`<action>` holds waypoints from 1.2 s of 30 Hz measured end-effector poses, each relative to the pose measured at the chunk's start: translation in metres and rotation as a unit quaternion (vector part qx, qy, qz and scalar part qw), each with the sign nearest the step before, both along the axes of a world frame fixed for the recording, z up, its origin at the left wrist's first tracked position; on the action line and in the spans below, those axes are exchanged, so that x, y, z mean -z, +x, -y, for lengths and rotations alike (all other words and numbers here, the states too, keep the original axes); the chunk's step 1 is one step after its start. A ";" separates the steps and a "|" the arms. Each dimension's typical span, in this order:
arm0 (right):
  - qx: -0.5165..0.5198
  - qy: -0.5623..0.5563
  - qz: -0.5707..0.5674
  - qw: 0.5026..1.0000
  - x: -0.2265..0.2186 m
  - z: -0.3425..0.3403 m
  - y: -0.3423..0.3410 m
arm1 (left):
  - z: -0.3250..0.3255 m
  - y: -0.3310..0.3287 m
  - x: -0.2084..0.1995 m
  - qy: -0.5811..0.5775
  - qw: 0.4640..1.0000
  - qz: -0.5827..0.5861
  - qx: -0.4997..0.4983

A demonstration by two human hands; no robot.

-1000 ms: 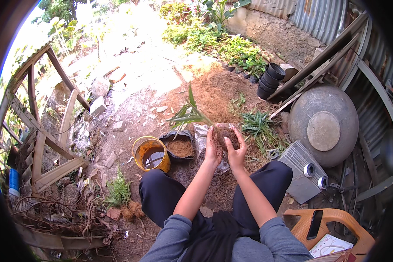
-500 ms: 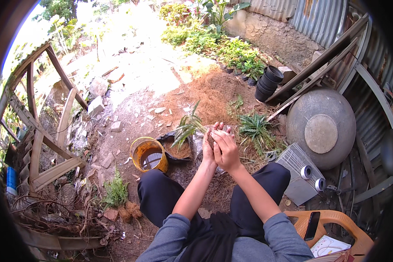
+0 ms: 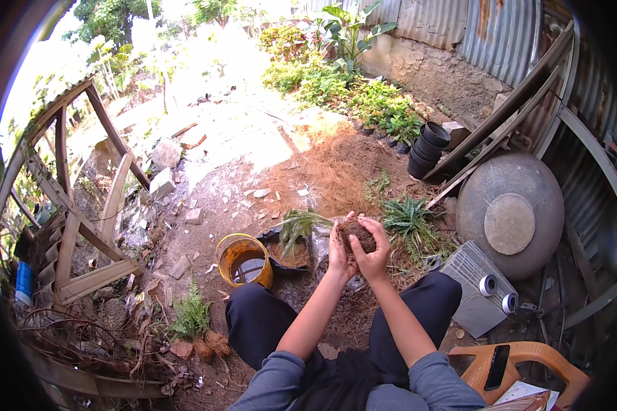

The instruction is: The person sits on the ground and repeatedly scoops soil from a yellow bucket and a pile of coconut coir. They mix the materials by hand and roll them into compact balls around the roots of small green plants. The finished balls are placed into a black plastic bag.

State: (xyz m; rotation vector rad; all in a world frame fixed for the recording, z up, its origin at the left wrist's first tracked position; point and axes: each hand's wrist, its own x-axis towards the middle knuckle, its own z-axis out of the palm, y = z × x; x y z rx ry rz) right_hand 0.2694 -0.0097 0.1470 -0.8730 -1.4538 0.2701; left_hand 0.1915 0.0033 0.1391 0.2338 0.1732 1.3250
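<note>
Between my palms is a round brown root ball (image 3: 360,234), held above the ground in front of my knees. Long green leaves of its plant (image 3: 299,223) stick out to the left, past my left hand. My left hand (image 3: 339,251) cups the near left side of the ball. My right hand (image 3: 373,251) wraps its right side, thumb across the front and fingers over the far side. Soil clings to the fingers. Just left of the hands lies an open black bag (image 3: 286,255) with brown fibre in it.
A yellow bucket (image 3: 270,275) of dark liquid stands left of the bag. Spiky green plants (image 3: 408,216) lie to the right, before a wire cage (image 3: 474,264) and a large round grey vessel (image 3: 543,198). Stacked black pots (image 3: 428,149) stand behind. An orange chair (image 3: 528,352) holds a phone (image 3: 498,367).
My hands have parted somewhat and turned, so the root ball now shows between them. The leaves have tipped from upward to drooping left. The whole view has shifted slightly.
</note>
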 end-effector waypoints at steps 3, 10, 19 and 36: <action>-0.053 -0.132 -0.276 0.951 0.012 -0.010 0.000 | -0.001 0.000 -0.005 0.043 0.989 -0.135 -0.036; -0.019 -0.122 -0.220 0.968 0.015 0.001 -0.018 | 0.000 0.012 0.009 0.049 0.963 -0.213 -0.156; 0.050 -0.039 0.227 0.972 -0.035 0.017 -0.008 | -0.013 -0.010 0.018 -0.059 0.994 0.064 -0.069; -0.102 -0.230 -0.409 0.877 0.039 -0.011 -0.008 | -0.003 -0.005 0.015 -0.058 0.985 -0.162 -0.023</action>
